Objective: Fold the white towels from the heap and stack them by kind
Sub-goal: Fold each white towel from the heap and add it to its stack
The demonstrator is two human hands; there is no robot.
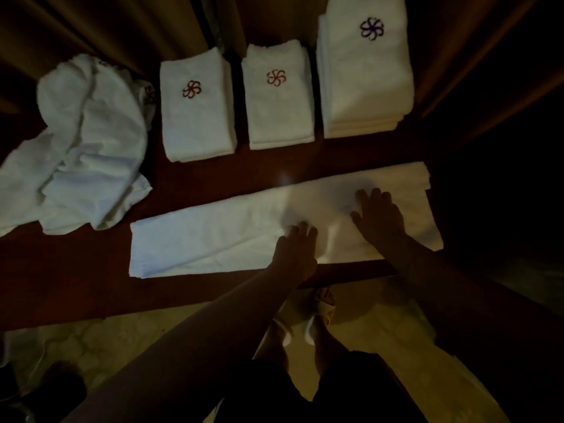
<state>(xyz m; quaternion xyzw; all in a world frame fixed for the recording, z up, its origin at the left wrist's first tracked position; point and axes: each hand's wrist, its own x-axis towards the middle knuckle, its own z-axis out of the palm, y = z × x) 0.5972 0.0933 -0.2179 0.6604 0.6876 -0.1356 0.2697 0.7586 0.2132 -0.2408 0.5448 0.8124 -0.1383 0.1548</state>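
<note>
Dim light falls on a dark reddish-brown wooden counter (91, 285) with brown curtain folds behind it and pale floor below. One long white terry towel (213, 239), folded into a narrow strip, lies across the counter near its front edge and serves as the landmark. Up and to the left of the strip, a crumpled heap of unfolded white towels (82, 148) spreads toward the left border. Directly behind the strip's left half stands a small folded stack of white towels with a red pinwheel emblem (197, 108). Just right of that stack, apart by a narrow gap, sits a second small folded stack with an orange-red emblem (279, 96). Behind the strip's right half rises a larger folded stack of white towels with a purple emblem (366, 71). The left hand (296, 248) rests flat on the strip near its middle, fingers straight and together. The right hand (378, 215) presses on the strip's right half, fingers spread wide. Below the strip's front edge, two feet in pale sandals (320, 309) stand on the floor.
</note>
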